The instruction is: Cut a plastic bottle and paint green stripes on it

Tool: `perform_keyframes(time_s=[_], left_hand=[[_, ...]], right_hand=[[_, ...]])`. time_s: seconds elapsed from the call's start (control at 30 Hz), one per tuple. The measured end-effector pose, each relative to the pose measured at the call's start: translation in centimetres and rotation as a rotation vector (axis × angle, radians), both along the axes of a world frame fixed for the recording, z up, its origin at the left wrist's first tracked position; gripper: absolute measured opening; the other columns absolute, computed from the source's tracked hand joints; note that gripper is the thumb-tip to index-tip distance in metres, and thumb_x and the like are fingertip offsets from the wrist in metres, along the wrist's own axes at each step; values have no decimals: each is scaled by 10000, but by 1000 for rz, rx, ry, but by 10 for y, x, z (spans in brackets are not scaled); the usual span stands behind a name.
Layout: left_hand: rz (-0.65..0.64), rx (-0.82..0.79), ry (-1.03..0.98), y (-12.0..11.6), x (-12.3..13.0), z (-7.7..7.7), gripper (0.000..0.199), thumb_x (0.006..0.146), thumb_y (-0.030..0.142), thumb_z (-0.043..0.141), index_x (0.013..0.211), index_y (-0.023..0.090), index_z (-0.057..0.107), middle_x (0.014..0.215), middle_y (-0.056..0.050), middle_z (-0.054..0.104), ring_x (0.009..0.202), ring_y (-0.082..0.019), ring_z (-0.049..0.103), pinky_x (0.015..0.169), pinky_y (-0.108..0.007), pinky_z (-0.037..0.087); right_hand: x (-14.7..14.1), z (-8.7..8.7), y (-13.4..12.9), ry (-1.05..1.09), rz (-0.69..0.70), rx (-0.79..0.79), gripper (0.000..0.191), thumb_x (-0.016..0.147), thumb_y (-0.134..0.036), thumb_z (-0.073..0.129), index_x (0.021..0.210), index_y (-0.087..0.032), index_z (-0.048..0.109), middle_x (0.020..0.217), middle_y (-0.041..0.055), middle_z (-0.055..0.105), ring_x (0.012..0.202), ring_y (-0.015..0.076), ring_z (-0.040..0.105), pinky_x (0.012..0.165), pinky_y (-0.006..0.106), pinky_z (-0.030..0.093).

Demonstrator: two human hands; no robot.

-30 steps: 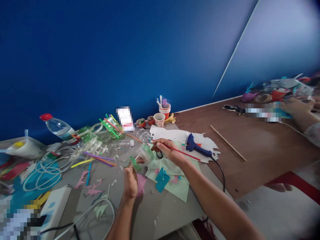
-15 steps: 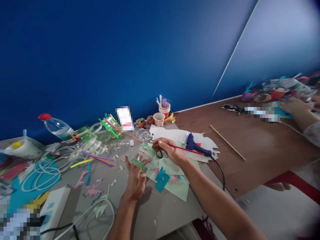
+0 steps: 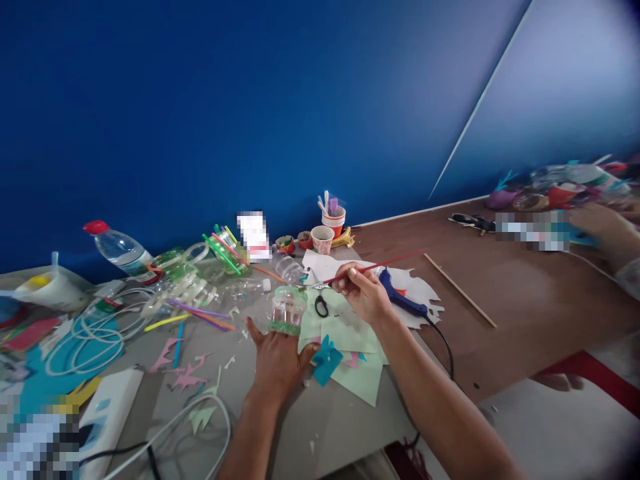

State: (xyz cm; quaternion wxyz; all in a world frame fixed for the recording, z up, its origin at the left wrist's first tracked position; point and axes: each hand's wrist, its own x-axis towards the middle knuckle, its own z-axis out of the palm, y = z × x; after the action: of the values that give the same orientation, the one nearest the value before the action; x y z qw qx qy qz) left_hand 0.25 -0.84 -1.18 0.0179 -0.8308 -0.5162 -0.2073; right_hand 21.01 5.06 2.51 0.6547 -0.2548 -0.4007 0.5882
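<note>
My left hand (image 3: 280, 357) is back-up over the grey table, its thumb and little finger spread wide. A cut piece of clear plastic bottle with green bands (image 3: 288, 313) sits over its middle fingers, which it partly hides. My right hand (image 3: 363, 290) pinches a thin red paintbrush (image 3: 400, 258). The brush's tip points left, close to the upper edge of the bottle piece; whether they touch I cannot tell. Below and between the hands lie black-handled scissors (image 3: 321, 306), pale green paper sheets (image 3: 363, 380) and a blue paper cutout (image 3: 326, 360).
A blue glue gun (image 3: 407, 301) lies on white paper at the right. Paper cups (image 3: 323, 239) stand by the wall. Cut bottles, straws, cables (image 3: 90, 340) and a white power strip (image 3: 113, 413) crowd the left. A co-worker's hand (image 3: 600, 223) is at the far right.
My left hand has turned its back upward and spread its thumb, bringing the bottle piece more upright. The brush in my right hand has tilted, its rear end rising.
</note>
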Motion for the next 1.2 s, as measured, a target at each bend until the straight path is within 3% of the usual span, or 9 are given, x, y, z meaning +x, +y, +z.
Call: perform_keyframes(time_s=[0.17,0.3,0.5,0.77,1.2], left_hand=[[95,-69,113,-6,10,7,551,868,542,474,1235,153,607,1059,-193,701,1025,-355,634,1045,-704,-91],[100,-70,135,-8,15,7,600,868,534,481,1304,126,542,1128,-213,673,1129,-383,579,1021,-736,-94],[113,-98,155,-9,18,8,558,874,513,484,1245,112,597,1063,-213,696,1088,-371,607,1038,-720,-92],[103,-88,161,-9,18,7,593,874,546,464,1264,116,584,1098,-217,684,1103,-366,601,1048,-710,-79],[86,-83,142,-9,18,7,582,870,552,468,1221,111,614,1165,-228,652,1201,-375,535,1051,-698,-98]], right_hand=[[-8,-2,-1,-44,-2,26,195,707,-350,747,758,-182,663,590,-2,590,507,101,474,482,245,339],[-14,-2,-2,-97,-54,35,201,692,-325,761,772,-184,642,590,-19,584,489,96,493,468,240,367],[-18,-5,-6,-190,-91,58,239,809,-403,656,796,-188,550,629,0,653,406,84,504,415,223,368],[-22,-6,-18,-466,-156,236,104,899,-278,524,855,-187,552,705,1,595,503,85,503,473,226,382],[-23,-1,-23,-707,-199,260,67,835,-154,498,842,-189,554,717,8,566,553,103,476,492,229,374]])
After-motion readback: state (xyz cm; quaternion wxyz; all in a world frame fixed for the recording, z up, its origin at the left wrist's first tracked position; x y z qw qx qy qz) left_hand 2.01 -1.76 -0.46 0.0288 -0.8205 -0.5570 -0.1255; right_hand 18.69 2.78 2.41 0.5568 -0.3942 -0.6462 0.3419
